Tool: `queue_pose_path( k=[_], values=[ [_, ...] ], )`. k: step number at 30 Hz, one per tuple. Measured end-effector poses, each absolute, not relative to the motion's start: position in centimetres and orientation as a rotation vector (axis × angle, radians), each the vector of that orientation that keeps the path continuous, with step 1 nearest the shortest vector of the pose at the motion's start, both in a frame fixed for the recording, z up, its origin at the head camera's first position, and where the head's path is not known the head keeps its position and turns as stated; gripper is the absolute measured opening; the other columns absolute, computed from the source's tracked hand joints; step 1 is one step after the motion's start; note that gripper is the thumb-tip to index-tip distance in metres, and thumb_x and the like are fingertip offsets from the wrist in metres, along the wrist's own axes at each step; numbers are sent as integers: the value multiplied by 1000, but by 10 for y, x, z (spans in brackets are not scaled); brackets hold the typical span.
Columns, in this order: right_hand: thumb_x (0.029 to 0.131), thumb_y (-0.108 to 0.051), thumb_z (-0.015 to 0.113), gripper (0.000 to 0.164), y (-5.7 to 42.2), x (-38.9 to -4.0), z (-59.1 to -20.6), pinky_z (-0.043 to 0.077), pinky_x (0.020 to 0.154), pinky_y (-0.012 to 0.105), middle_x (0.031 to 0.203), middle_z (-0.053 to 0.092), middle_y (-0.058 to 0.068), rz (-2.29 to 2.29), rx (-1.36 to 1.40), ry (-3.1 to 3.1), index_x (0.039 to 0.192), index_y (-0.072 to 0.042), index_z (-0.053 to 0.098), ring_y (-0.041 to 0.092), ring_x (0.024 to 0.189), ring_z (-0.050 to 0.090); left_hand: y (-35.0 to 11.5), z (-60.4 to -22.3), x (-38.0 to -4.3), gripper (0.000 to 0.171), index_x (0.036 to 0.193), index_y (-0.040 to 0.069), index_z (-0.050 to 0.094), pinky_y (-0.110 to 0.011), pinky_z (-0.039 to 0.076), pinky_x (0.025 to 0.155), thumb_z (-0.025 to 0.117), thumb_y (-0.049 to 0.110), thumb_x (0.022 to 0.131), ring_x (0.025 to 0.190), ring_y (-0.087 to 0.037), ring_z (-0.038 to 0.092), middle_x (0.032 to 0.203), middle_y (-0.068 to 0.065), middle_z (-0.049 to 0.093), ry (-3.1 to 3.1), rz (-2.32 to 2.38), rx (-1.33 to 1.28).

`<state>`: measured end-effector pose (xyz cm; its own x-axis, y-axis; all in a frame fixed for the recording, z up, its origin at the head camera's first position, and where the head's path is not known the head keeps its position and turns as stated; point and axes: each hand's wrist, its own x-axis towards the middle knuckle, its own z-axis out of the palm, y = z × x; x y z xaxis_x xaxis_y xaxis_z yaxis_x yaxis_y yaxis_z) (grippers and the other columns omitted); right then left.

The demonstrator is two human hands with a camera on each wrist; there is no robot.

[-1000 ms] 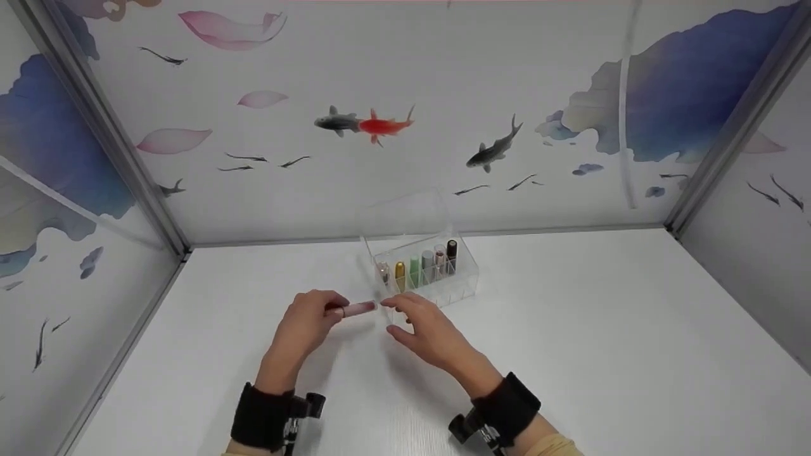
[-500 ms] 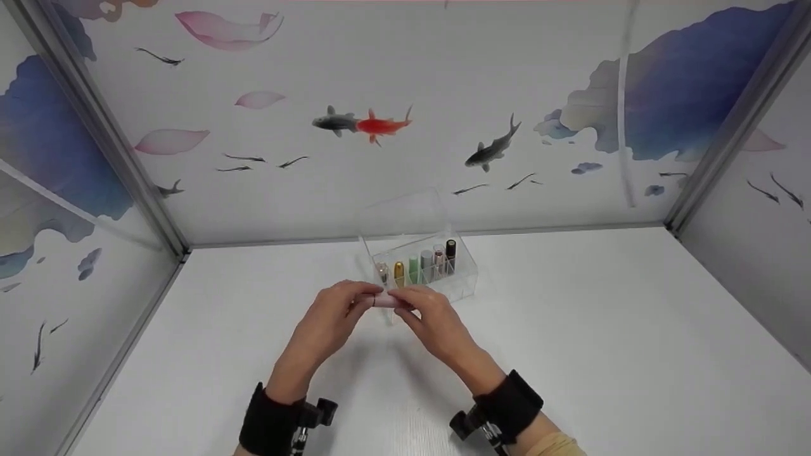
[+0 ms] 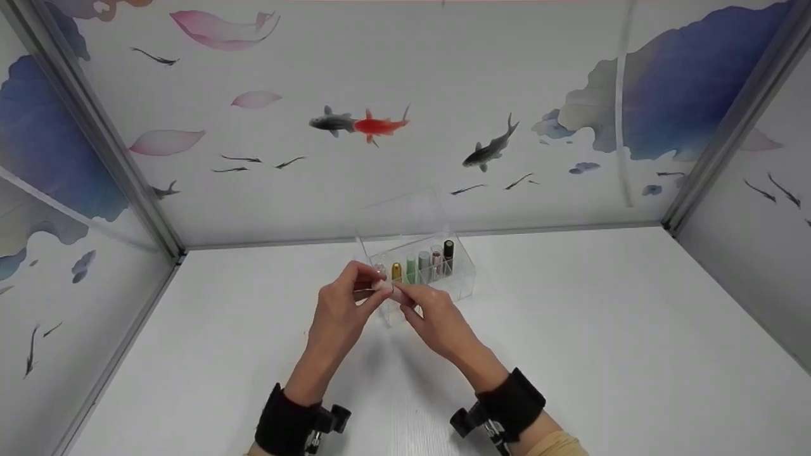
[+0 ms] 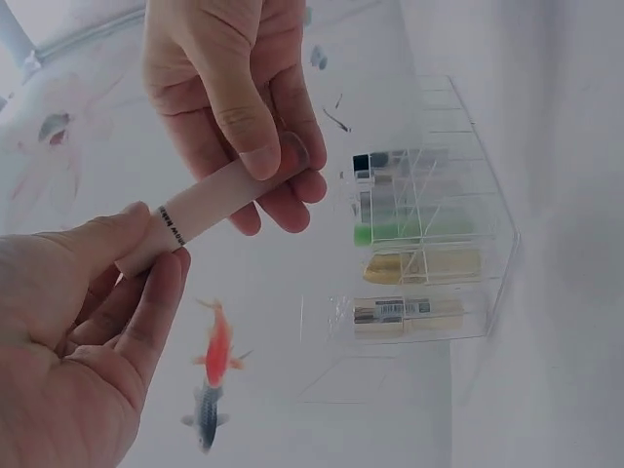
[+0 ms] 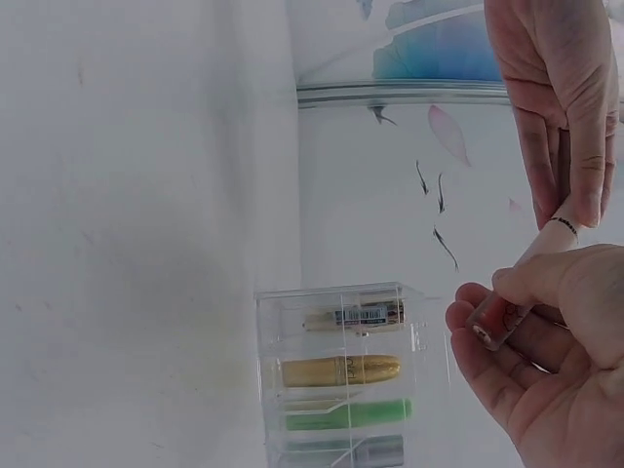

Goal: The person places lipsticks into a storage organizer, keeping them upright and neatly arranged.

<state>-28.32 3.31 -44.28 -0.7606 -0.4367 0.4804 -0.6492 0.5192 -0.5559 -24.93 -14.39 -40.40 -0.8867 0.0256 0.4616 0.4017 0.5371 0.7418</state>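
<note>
Both hands hold one lip gloss tube (image 4: 216,198), pale pink with dark lettering round it and a clear end showing reddish colour. My left hand (image 3: 336,310) pinches its plain pink end. My right hand (image 3: 440,320) grips the clear reddish end between thumb and fingers, as the right wrist view shows. The tube is tilted in the head view, just in front of a clear plastic organizer (image 3: 466,282). Fingers hide part of the tube.
Upright in the organizer stand several cosmetic tubes, among them a gold one (image 3: 396,272), a green one (image 3: 411,269) and a black-topped one (image 3: 448,252). Its clear lid (image 3: 405,212) is raised at the back. Printed wall panels enclose the white table (image 3: 602,329).
One second ago only the left hand held the tube. The right hand has since taken its other end. The left hand has moved right and farther from me, and the tube has tilted.
</note>
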Motion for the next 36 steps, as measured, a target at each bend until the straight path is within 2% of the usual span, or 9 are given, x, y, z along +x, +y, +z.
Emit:
queue_pose_path(
  k=[7,11,19,28,36],
  values=[
    [94,0,63,30,33,-288,-444,57,79,38,94,72,7,1094,914,-2509,123,-6,66,15,86,64,-142,-401,-253,21,104,12,72,-25,60,82,77,22,85,91,-12,73,99,-1,76,-2382,-1281,-345],
    [94,0,64,25,31,-291,-446,59,81,39,99,71,8,1161,895,-2482,118,-5,66,17,91,67,-135,-398,-257,19,101,9,76,-27,61,78,78,18,84,87,-14,74,97,-3,78,-2346,-1188,-352],
    [96,-5,63,28,27,-297,-444,59,89,38,114,69,14,1243,817,-2445,124,-3,64,27,104,70,-126,-393,-272,17,98,6,80,-25,61,72,79,11,82,82,-16,75,98,-6,79,-2229,-1015,-395],
    [98,-9,63,23,22,-306,-444,60,88,35,110,71,11,1218,802,-2397,120,-4,67,23,101,71,-127,-397,-279,17,100,5,79,-26,61,77,76,6,84,91,-19,76,101,-8,78,-2195,-896,-432],
    [98,-11,63,28,14,-315,-447,59,89,33,115,74,9,1235,742,-2424,126,-7,67,21,104,71,-125,-404,-283,15,97,5,80,-25,61,77,77,6,83,92,-18,76,101,-7,78,-2192,-739,-404]
  ],
)
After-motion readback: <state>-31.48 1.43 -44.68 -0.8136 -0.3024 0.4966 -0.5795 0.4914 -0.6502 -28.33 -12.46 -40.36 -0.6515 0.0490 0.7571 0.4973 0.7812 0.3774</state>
